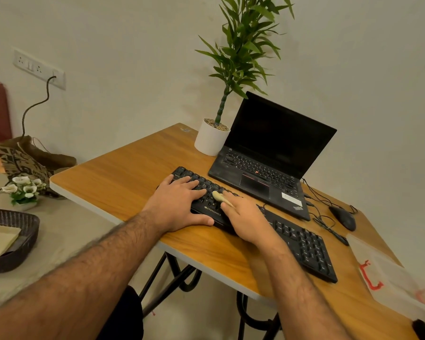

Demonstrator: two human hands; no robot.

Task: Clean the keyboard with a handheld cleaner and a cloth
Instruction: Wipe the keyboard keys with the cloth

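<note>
Wooden desk (123,168): black Zebronics keyboard (302,241), left hand (179,204) flat on keys.

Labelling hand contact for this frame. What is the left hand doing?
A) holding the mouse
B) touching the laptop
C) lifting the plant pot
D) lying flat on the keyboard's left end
D: the left hand lies palm down, fingers spread over the keys at the left end of the keyboard, thumb along its front edge; the mouse, laptop and pot are untouched.
</note>
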